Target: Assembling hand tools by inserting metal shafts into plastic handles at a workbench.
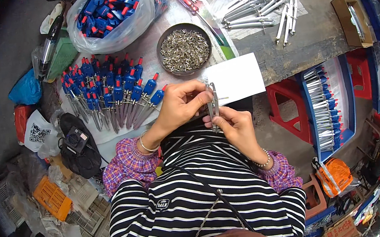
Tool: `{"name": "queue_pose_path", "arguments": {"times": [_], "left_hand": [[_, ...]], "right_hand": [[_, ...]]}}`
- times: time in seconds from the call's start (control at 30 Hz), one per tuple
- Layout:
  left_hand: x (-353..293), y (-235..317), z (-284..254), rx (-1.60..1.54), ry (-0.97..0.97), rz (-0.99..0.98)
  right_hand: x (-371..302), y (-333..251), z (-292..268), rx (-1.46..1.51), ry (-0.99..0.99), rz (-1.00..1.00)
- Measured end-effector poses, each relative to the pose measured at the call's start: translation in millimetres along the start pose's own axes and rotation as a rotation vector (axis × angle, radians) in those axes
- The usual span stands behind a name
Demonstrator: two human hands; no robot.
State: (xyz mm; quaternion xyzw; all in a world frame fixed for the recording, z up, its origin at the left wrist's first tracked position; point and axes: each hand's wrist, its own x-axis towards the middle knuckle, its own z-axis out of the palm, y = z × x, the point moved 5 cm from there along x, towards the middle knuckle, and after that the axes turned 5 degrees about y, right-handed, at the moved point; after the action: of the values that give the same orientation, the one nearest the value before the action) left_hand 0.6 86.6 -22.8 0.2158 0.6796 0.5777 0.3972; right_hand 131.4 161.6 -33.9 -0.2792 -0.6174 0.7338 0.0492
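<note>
Between my hands, just in front of the table's near edge, is a pair of narrow grey metal legs, shaped like drawing-compass legs. My left hand pinches them near the upper end, thumb against forefinger. Lower down, the fingers of my right hand are closed on the same legs. A thin pin or screw sticks out to their right, over a white sheet. Beyond my hands stands a round dark dish full of small metal screws. Left of it lie many blue-headed, red-tipped compass-like pieces with metal legs.
A clear plastic bag of blue parts and a red-handled screwdriver lie at the back. Loose metal legs are heaped beyond. On the right are a small cardboard box, a red stool and a blue tray of finished-looking pieces.
</note>
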Motion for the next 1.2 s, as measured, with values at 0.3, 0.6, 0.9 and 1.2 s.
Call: {"name": "queue_pose_path", "arguments": {"times": [0.3,0.6,0.9,1.2], "left_hand": [[2.1,5.4,-2.4,0.158,0.020,0.074],[2.8,7.7,-0.1,0.106,-0.039,0.039],[3.3,4.0,-0.9,0.098,-0.079,-0.044],[4.9,-4.8,-0.6,0.239,-0.226,-0.013]], "right_hand": [[1.0,6.1,2.1,0.008,-0.050,0.017],[-0.1,11.6,4.1,0.189,-0.087,0.075],[2.0,9.1,3.1,0.157,-0.091,0.103],[1.6,16.3,2.4,0.177,-0.084,0.104]]}}
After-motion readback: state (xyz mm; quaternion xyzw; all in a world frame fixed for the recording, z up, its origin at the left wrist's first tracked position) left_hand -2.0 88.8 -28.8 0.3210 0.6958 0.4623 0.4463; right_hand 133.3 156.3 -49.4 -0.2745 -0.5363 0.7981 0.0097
